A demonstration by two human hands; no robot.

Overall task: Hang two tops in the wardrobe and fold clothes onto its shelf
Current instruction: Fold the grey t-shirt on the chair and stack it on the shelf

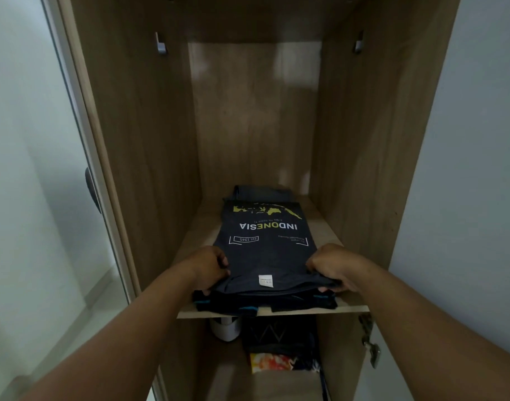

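A dark navy folded cotton T-shirt printed "INDONESIA" in white and yellow lies on top of a small pile of dark folded clothes with blue trim, at the front edge of the wardrobe's light wooden shelf. The left hand pinches its near left corner; the right hand curls round the near right corner, fingers tucked under. It looks light, limp and quick to lose its fold, so holding both front corners and sliding it flat seems wisest.
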